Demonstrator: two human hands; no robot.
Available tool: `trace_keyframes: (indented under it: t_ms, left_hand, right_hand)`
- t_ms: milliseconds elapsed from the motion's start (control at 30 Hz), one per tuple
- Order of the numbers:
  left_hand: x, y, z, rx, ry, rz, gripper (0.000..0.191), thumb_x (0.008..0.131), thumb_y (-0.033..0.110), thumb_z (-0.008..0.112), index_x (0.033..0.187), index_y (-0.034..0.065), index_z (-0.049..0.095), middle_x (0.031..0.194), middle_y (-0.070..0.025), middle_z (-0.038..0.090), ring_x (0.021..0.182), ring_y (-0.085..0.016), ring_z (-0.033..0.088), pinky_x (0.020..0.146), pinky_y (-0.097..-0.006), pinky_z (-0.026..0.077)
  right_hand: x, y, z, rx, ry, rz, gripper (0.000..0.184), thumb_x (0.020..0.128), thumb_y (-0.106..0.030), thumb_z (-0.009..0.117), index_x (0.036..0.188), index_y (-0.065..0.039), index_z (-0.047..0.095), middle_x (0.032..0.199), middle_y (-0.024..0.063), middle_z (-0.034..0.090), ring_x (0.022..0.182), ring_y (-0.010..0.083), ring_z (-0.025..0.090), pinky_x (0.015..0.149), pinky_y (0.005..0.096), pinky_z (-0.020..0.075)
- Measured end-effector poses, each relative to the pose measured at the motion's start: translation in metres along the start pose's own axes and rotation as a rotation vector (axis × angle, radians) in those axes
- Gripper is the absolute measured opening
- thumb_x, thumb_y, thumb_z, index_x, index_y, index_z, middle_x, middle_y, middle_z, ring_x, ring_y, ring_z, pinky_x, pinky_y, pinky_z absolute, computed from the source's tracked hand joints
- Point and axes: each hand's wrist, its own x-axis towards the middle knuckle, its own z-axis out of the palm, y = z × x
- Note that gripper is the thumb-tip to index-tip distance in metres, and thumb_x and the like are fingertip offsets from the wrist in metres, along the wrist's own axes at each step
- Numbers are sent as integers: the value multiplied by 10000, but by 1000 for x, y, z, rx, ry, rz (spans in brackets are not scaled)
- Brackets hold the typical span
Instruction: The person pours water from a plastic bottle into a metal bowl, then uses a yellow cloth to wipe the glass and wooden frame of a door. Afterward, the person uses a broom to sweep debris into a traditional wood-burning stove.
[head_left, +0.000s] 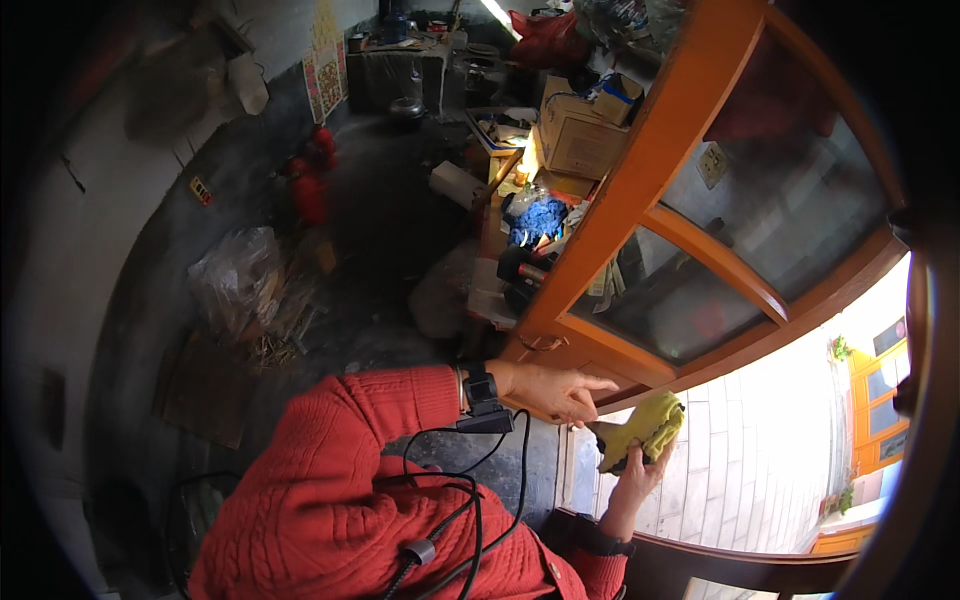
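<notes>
My left hand (559, 391) reaches in from the left, in front of the lower part of an orange wooden door. One finger points out to the right and the others are curled. Their tips are close to the narrow corner of a yellow-green cloth (643, 431) with dark edging; whether they pinch it cannot be told. My right hand (643, 476) comes up from below and grips the bunched cloth, thumb on the near side, the other fingers mostly hidden behind it. Both wrists wear black straps, and black cables hang across the red knitted sweater (315, 495).
The orange glazed door (637, 195) stands at the right, beside a bright tiled yard (712, 465). Behind it a cluttered table (491, 289) bears a cardboard box (581, 135) and a blue cloth (536, 221). Plastic bags (240, 277) lie at the left wall.
</notes>
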Motion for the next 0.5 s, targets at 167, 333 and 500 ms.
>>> trace_keyframes:
  t_ms: [167,333,500]
  left_hand:
    - [-35,-16,-38,42,175,-90,705,988,266,614,1546,62,235,1303,-169,595,1153,-181,608,960,-303,507]
    - [-77,-25,-70,-56,347,-90,713,979,303,624,1536,52,256,1325,-172,574,1156,-220,609,962,-345,524]
    - [-86,-30,-90,28,439,-167,745,962,353,635,1536,58,262,1322,-175,579,1160,-230,609,970,-342,519]
  right_hand:
    - [-30,14,-116,-101,136,18,780,781,138,461,1527,-37,318,1453,166,448,1262,268,501,1033,374,433]
    - [-61,-52,-171,-251,381,-397,444,921,-10,493,1361,46,476,1310,240,554,1073,333,623,933,407,523]
    - [-50,-98,-220,-466,483,-535,596,977,-289,601,1412,48,371,1429,250,416,1255,360,517,852,344,592]
